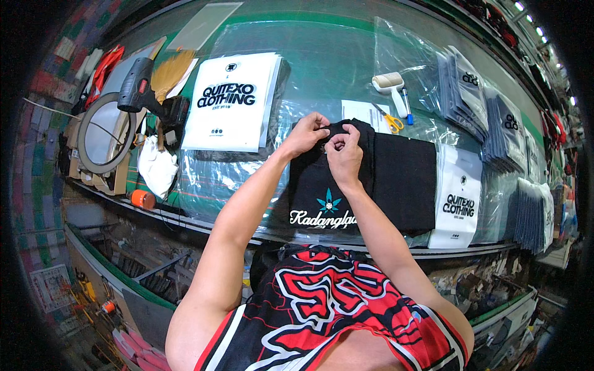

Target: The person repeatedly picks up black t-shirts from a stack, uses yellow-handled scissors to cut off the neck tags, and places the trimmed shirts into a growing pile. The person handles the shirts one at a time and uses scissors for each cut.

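A folded black T-shirt point(304, 183) lies in front of me, with a teal leaf print and white lettering on its lower part. At its upper edge, near the collar, my left hand point(307, 135) pinches the dark cloth between thumb and fingers. Close beside it, my right hand point(345, 155) is curled, thumb and index finger together at the shirt's neck; what lies between those tips is mostly hidden. More folded black garments point(403, 181) lie against the shirt's right side. A white printed plastic bag point(457, 199) lies to their right.
Clear plastic sheeting point(320, 60) covers the green table. Left are a stack of printed bags point(232, 102), a cordless power tool point(139, 86) and a ring-shaped frame point(83, 139). Beyond the shirt lie yellow-handled scissors point(394, 124), a lint roller point(390, 86) and a marker point(408, 106). Packed bags point(506, 127) stand right.
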A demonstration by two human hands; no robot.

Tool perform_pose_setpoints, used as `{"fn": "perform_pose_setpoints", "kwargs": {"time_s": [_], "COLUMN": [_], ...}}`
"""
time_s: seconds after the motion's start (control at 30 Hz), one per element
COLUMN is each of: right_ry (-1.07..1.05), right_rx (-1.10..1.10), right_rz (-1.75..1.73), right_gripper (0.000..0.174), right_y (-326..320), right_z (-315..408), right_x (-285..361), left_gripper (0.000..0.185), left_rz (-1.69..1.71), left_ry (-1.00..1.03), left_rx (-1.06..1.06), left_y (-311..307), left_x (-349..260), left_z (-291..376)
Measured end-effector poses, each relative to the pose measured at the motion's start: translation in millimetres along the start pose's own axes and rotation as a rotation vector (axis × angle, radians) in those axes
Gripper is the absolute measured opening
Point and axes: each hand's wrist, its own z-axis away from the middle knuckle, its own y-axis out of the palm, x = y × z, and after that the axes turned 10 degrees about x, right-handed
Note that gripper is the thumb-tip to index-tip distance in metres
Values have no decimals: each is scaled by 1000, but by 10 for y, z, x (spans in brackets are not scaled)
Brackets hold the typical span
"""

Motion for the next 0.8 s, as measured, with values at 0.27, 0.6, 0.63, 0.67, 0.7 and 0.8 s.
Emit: {"fn": "perform_pose_setpoints", "kwargs": {"time_s": [0.27,0.6,0.63,0.67,0.7,0.8], "right_ry": [-443,-319,-285,-285,-267,-179], "right_rx": [710,1072,998,845,711,592], "right_rz": [-104,-168,-131,-112,-79,-29], "right_gripper": [19,29,24,17,10,8], "right_y": [-259,-465,-480,-499,-528,-618], "right_z": [684,952,877,794,705,502], "right_x": [382,413,367,318,265,138], "left_gripper": [21,19,18,16,14,8], "left_rz": [-63,-790,-815,-839,-835,-873], "left_ry": [38,377,431,485,487,487], "left_rx": [2,-239,-282,-328,-248,-76], "left_y": [-35,-74,-62,-46,-25,73], "left_x": [-1,-74,-77,-79,-76,-49], "left_z": [-24,39,72,108,146,256]}}
